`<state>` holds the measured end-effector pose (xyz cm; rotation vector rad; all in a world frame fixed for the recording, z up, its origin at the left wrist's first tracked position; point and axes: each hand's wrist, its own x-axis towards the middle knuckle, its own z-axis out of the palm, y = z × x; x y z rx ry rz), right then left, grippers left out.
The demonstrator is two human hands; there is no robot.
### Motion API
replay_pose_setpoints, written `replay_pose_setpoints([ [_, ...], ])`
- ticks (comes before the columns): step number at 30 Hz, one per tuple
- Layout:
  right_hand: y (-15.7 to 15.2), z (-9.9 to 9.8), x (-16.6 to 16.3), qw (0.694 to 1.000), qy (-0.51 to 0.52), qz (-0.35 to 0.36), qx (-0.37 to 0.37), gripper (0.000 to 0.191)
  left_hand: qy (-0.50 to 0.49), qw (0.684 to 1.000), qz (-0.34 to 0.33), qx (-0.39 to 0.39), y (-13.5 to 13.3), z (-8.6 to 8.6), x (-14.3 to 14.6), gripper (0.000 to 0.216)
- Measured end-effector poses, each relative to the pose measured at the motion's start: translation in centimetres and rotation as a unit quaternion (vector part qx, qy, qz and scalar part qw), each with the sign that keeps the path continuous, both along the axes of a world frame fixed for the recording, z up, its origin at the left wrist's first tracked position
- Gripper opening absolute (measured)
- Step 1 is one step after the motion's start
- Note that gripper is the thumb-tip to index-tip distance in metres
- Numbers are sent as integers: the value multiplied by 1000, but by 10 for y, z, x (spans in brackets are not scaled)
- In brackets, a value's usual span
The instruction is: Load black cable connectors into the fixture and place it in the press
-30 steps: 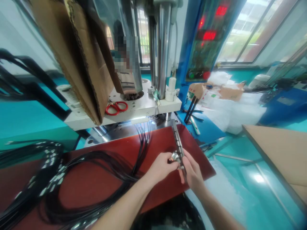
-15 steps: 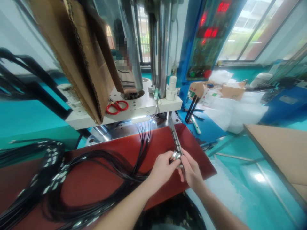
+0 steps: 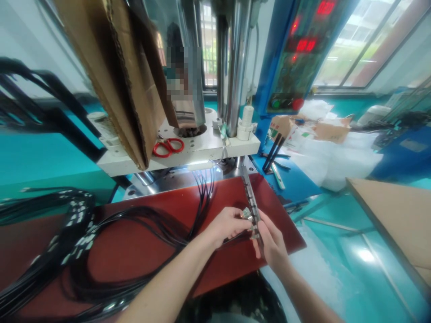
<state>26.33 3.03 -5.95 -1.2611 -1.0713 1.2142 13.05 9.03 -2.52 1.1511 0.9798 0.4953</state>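
A long, narrow metal bar (image 3: 249,193) with small slots or fittings along it lies at a slant over the right part of the red board. My right hand (image 3: 272,235) grips its near end, thumb on top and fingers beneath. At its left side, my left hand (image 3: 230,224) pinches small shiny metal connectors (image 3: 247,214), seemingly on the ends of black cables. How these connectors sit against the bar is partly hidden by my fingers. Black cables (image 3: 161,229) run leftward from under my left hand in loops.
The red board (image 3: 134,251) fronts a press with a white plate (image 3: 208,150), where red-handled scissors (image 3: 168,147) and cardboard (image 3: 134,89) rest. A bundle of labelled black cables (image 3: 74,220) lies left. Tools (image 3: 278,175) lie on a blue surface right of the press. A control panel (image 3: 299,54) stands behind.
My left hand has shifted slightly left and its fingers have loosened, showing more of the bar and connectors. My right hand keeps its hold on the bar. The whole view has shifted a little.
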Motion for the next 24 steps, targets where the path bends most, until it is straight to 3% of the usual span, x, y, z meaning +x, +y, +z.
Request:
replay_pose_setpoints([
  [6,-2,-1,-1,1000,-4,-1,0,46,-31,999,-22,-27,7,-7,-1,15],
  [14,-1,2,1,999,-37,8,-4,50,-18,999,0,-34,7,4,7,15],
  [19,2,7,0,994,-104,22,-9,52,1,998,47,51,0,5,8,10],
  [24,2,7,0,999,-38,16,-24,53,-3,995,24,99,0,3,-1,16],
])
